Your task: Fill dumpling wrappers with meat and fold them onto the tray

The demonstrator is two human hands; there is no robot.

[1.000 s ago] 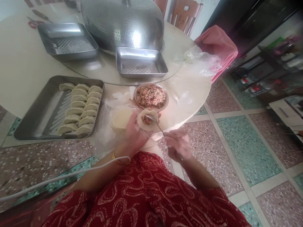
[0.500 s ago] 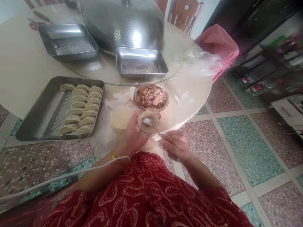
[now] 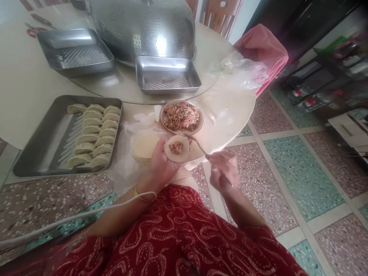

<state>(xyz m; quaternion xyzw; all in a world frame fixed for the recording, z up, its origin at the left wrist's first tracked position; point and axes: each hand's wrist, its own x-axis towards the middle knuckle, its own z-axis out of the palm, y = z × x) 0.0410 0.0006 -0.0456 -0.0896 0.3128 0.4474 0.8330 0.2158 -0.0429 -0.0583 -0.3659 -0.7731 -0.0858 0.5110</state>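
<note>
My left hand (image 3: 164, 163) holds a round dumpling wrapper (image 3: 170, 156) from below, with a lump of meat filling (image 3: 176, 147) in its middle. In my right hand (image 3: 224, 169) a spoon (image 3: 198, 143) is gripped by its handle, its head near the bowl's lower rim. The bowl (image 3: 202, 122) of minced meat filling stands just beyond the wrapper. Left of my left hand lies a stack of wrappers (image 3: 146, 145) on thin plastic. Farther left, a metal tray (image 3: 46, 142) holds rows of folded dumplings (image 3: 91, 129).
Two metal pans, one at the back left (image 3: 76, 51) and one in the centre (image 3: 168, 74), sit before a large perforated metal lid (image 3: 143, 30). A clear plastic bag (image 3: 244, 71) and a pink cloth (image 3: 263, 50) are at the right. A white cable (image 3: 86, 211) runs to my left wrist.
My right hand has drawn the spoon off the wrapper and moved it right and up toward the bowl. A lump of filling now shows on the wrapper. The view has shifted slightly.
</note>
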